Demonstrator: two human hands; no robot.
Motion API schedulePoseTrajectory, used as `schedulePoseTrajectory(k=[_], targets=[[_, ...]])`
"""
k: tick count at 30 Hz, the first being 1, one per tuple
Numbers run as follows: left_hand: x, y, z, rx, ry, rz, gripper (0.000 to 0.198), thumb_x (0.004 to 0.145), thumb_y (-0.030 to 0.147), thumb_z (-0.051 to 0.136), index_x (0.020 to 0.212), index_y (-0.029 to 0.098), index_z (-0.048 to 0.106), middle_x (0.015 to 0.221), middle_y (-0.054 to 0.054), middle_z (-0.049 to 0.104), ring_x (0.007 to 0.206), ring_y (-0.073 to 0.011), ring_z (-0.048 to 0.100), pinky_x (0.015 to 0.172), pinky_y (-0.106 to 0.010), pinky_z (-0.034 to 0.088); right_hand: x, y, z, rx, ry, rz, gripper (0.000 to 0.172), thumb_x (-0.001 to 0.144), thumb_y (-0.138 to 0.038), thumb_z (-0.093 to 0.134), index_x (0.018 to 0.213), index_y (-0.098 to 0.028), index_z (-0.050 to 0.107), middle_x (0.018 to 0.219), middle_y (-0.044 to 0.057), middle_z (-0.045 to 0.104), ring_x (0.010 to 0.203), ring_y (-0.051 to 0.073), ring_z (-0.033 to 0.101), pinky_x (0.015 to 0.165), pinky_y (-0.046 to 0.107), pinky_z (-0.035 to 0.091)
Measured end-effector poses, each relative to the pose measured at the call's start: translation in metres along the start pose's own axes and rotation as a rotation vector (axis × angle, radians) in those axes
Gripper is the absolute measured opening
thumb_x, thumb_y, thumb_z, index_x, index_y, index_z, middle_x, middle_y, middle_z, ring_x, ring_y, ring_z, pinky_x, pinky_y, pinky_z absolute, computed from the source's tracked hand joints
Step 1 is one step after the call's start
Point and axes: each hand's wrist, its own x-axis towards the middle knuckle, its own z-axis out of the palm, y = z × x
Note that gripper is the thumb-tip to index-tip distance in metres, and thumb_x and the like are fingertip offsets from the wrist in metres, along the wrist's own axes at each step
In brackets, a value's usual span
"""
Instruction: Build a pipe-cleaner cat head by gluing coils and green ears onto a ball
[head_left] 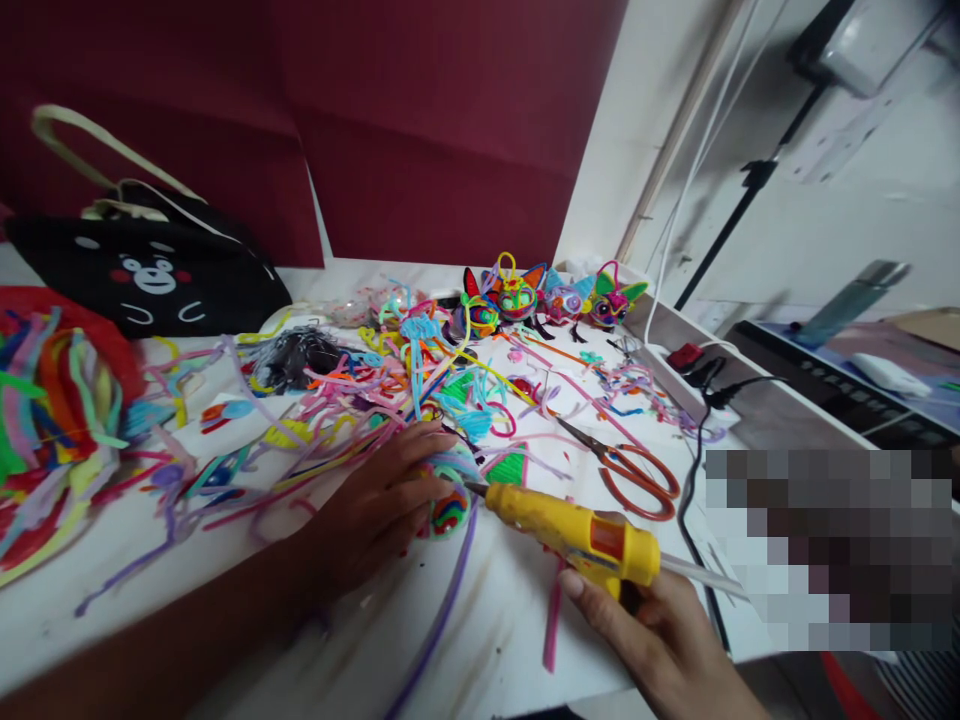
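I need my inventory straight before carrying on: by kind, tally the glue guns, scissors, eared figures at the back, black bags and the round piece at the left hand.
Glue gun: 1
Scissors: 1
Eared figures: 4
Black bag: 1
Round piece at the left hand: 1
Total: 8

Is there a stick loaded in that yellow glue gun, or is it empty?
Loaded: a pale stick pokes out from the back of the yellow glue gun in the right hand.

Maroon panels (435, 120) beside white wall (649, 85)
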Motion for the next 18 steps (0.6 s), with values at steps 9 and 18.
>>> schedulePoseTrajectory(k=[9,18], targets=[[0.0017,0.0010,0.0001,0.002,0.033,0.024,0.038,0.096,0.006,0.049,0.127,0.028,0.052,0.151,-0.014,0.051,0.143,-0.0313,0.045,0.114,-0.059,0.043,0.0051,-0.0029,0.0007,0.001,-0.026,-0.020,0.037,0.084,-0.057,0.070,0.071,-0.023,0.067,0.059,0.000,0.049,0.064,0.019,0.057,0.048,0.025,0.048],[0.0000,0.0003,0.0010,0.004,0.027,0.024,0.038,0.093,0.004,0.051,0.123,0.027,0.054,0.153,-0.013,0.048,0.145,-0.0317,0.042,0.116,-0.058,0.041,0.0077,-0.0038,-0.0016,-0.038,-0.023,-0.049,0.032,0.084,-0.056,0.070,0.087,-0.024,0.074,0.059,0.001,0.051,0.076,0.025,0.065,0.055,0.028,0.054]])
